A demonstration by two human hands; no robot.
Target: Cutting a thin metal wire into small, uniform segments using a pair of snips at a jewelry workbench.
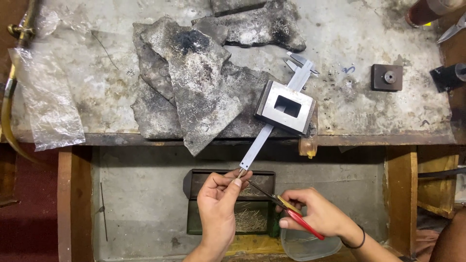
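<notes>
head cam: your only view, worn on your head | faces steeply down over the workbench (97,87) and the open drawer (145,194) beneath its front edge | close range, your left hand (218,204) and right hand (318,213) sit low in frame | bench fills the upper half | no second view to overlap

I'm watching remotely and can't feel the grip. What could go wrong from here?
1. The left hand pinches a tiny piece at its fingertips; the pliers in the right hand might knock it into the tray of thin pins.
2. The caliper overhangs the bench edge just above the fingers, pinned only by the metal block; a bump could shift it.
</notes>
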